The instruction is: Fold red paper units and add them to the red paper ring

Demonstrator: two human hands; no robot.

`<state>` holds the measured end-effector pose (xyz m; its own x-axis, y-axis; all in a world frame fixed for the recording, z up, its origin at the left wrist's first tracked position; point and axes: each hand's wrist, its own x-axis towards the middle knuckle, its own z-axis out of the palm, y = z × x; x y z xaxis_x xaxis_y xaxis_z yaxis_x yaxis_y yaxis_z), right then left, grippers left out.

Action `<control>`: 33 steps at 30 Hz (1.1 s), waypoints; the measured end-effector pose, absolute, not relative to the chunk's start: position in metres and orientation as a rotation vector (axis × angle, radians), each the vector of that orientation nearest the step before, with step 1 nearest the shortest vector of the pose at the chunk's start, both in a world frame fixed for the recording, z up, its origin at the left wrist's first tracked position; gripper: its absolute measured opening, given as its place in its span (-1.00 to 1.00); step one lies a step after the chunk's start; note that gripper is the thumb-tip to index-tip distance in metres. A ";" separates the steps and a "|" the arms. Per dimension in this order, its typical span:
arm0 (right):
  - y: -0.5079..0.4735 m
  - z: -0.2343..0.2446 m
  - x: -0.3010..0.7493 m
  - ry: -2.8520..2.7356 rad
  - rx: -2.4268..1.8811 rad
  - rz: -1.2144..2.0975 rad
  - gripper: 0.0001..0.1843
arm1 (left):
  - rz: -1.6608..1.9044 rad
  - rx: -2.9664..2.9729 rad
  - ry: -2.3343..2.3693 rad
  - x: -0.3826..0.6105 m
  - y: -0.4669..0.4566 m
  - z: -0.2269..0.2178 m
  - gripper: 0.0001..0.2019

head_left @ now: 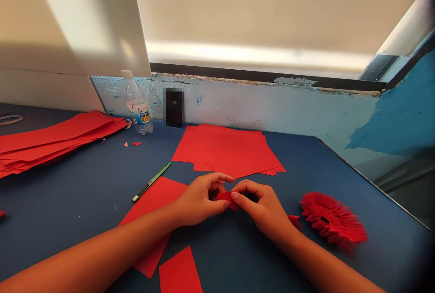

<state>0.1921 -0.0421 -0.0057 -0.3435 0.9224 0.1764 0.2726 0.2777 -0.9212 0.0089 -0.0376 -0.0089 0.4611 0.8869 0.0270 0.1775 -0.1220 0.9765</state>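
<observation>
My left hand (200,200) and my right hand (261,204) meet over the blue table, both pinching a small folded piece of red paper (226,196) between fingers and thumbs. The piece is mostly hidden by my fingers. A ring of several folded red paper units (333,220) lies to the right of my right hand. A red sheet (152,213) lies under my left forearm, with another red piece (180,272) near the front edge.
A stack of red square sheets (227,150) lies beyond my hands. Long red sheets (50,141) pile at the left. A green utility knife (151,182) lies left of my hands. A water bottle (137,105) and a dark box (174,107) stand by the wall.
</observation>
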 end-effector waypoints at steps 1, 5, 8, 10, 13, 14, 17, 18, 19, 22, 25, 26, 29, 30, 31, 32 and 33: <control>-0.042 -0.005 0.192 -1.771 -1.103 1.077 -0.84 | 0.801 1.603 0.956 0.009 -0.038 -0.008 -0.56; -0.041 -0.004 0.192 -1.721 -1.115 1.097 -0.83 | 0.820 1.574 0.972 0.010 -0.038 -0.006 -0.59; -0.040 -0.005 0.193 -1.691 -1.108 1.114 -0.83 | 0.847 1.477 0.974 0.010 -0.037 -0.006 -0.60; -0.040 -0.005 0.193 -1.672 -1.146 1.098 -0.84 | 0.899 1.405 0.970 0.009 -0.036 -0.007 -0.63; -0.042 -0.006 0.191 -1.671 -1.210 1.020 -0.84 | 0.988 1.310 0.957 0.007 -0.034 -0.009 -0.65; -0.043 -0.005 0.191 -1.682 -1.218 0.989 -0.84 | 1.005 1.284 0.947 0.006 -0.034 -0.009 -0.64; -0.043 -0.006 0.190 -1.732 -1.196 0.952 -0.84 | 1.029 1.249 0.922 0.006 -0.033 -0.011 -0.63; -0.042 -0.006 0.191 -1.743 -1.186 0.962 -0.84 | 1.037 1.248 0.921 0.006 -0.033 -0.011 -0.63; -0.042 -0.006 0.191 -1.749 -1.178 0.977 -0.83 | 1.044 1.250 0.924 0.006 -0.033 -0.011 -0.64; -0.039 -0.008 0.193 -1.758 -1.176 0.986 -0.84 | 1.026 1.267 0.931 0.005 -0.033 -0.009 -0.68; -0.038 -0.011 0.194 -1.766 -1.185 0.945 -0.85 | 0.975 1.300 0.947 0.005 -0.033 -0.007 -0.71; -0.038 -0.011 0.194 -1.766 -1.187 0.937 -0.85 | 0.963 1.316 0.963 0.004 -0.033 -0.006 -0.72; -0.037 -0.011 0.194 -1.766 -1.190 0.925 -0.84 | 0.921 1.413 1.010 0.004 -0.033 -0.005 -0.80; -0.037 -0.011 0.194 -1.769 -1.189 0.921 -0.84 | 0.902 1.460 1.027 0.004 -0.032 -0.006 -0.81; -0.038 -0.011 0.194 -1.774 -1.187 0.915 -0.83 | 0.886 1.502 1.045 0.004 -0.032 -0.006 -0.80; -0.038 -0.010 0.194 -1.781 -1.183 0.910 -0.83 | 0.875 1.539 1.061 0.004 -0.032 -0.007 -0.78; -0.039 -0.010 0.193 -1.791 -1.178 0.908 -0.82 | 0.870 1.563 1.077 0.003 -0.032 -0.008 -0.77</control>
<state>0.1934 -0.0387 -0.0100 -0.2551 0.9401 0.2262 0.3735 0.3116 -0.8738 0.0033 -0.0319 -0.0077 0.3431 0.9391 0.0178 0.2146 -0.0968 0.9719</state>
